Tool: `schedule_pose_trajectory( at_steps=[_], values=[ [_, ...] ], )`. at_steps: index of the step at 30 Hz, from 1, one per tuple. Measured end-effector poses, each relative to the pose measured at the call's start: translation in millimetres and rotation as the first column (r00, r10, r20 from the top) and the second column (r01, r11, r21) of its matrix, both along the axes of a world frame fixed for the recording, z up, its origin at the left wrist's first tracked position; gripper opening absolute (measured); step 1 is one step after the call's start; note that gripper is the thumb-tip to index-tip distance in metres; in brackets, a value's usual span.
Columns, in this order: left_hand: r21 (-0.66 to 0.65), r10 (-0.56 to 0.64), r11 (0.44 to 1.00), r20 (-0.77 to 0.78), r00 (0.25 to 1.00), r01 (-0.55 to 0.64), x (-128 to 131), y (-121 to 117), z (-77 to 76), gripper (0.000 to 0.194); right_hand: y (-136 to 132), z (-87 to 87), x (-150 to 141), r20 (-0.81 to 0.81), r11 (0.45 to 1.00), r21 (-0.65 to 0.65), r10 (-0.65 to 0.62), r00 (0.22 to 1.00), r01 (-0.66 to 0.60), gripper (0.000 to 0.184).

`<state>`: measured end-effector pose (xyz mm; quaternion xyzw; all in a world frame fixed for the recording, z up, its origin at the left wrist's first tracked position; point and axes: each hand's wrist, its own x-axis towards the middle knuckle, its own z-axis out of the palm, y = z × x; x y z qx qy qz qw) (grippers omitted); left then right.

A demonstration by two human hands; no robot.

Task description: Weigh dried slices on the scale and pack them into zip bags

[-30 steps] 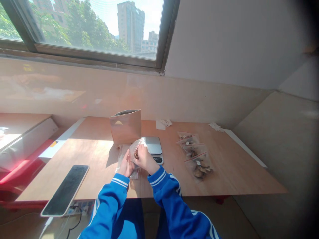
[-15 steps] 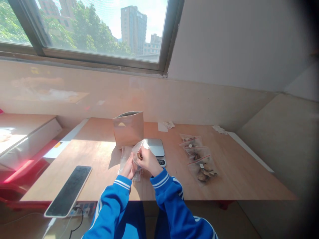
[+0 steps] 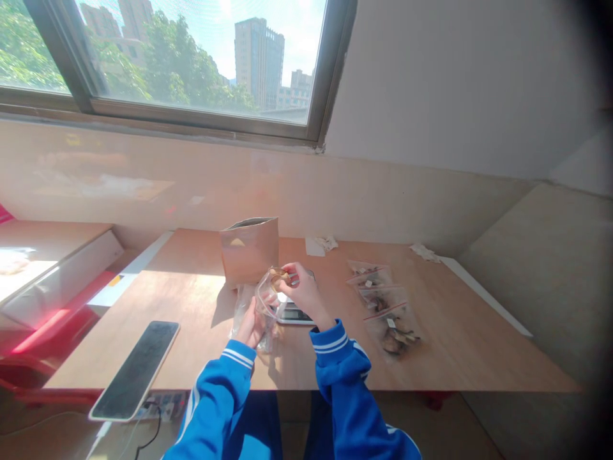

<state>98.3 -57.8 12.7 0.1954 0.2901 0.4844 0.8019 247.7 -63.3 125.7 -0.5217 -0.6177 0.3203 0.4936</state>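
My left hand (image 3: pixel 249 326) is closed on a clear plastic bag (image 3: pixel 266 300), whose mouth gapes toward the right. In the fingers of my right hand (image 3: pixel 306 295) is a curled brown dried piece (image 3: pixel 279 277), held at the bag's mouth; its exact kind is unclear. Below and behind that hand, a kitchen scale (image 3: pixel 293 314) is partly covered by the hand and the bag. More clear plastic (image 3: pixel 242 305) lies beside my left hand. A brown paper pouch (image 3: pixel 249 254) with an open top stands just behind.
Several zip bags (image 3: pixel 398 333) of brown dried pieces, with small white packets, overlap on the right of the table (image 3: pixel 460 345). A phone (image 3: pixel 136 370) lies at the front left, overhanging the edge. Crumpled white paper (image 3: pixel 328 243) sits at the back.
My right hand has moved up and right, bringing the dried piece to the bag's mouth, where it now shows clearly. The bag's mouth looks wider. My left hand keeps its hold.
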Motion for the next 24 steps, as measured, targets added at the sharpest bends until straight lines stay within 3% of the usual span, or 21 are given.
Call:
schedule_pose_trajectory(
  at_steps=[4, 8, 11, 15, 19, 24],
  values=[
    [-0.027, 0.087, 0.996, -0.054, 0.995, -0.088, 3, 2, -1.0, 0.037, 7, 0.3, 0, -0.153, 1.0, 0.013, 0.013, 0.988, -0.011, 0.037],
    [-0.037, 0.097, 0.994, -0.069, 0.993, -0.1, 4, 1, 0.1, 0.033, 12, -6.3, -5, -0.39, 1.0, -0.013, -0.026, 0.92, 0.023, 0.037],
    [-0.032, 0.091, 0.995, -0.071, 0.993, -0.094, 3, 0, -0.6, 0.032, 21, 5.1, -9, -0.473, 0.999, 0.022, -0.02, 0.881, 0.035, 0.036],
    [-0.038, 0.096, 0.994, -0.078, 0.992, -0.099, 2, 5, -7.1, 0.031, 47, 48.0, -16, -0.352, 0.978, 0.209, 0.053, 0.934, 0.023, 0.03],
    [-0.028, 0.091, 0.995, -0.079, 0.993, -0.094, 2, 9, -15.4, 0.025, 86, 86.2, -30, -0.187, 0.904, 0.412, -0.041, 0.981, 0.117, 0.027],
    [-0.021, 0.013, 1.0, -0.022, 1.0, -0.014, -1, 8, -19.9, 0.03, 128, 91.0, -47, 0.115, 0.831, 0.556, -0.09, 0.989, 0.011, 0.028]
  ],
)
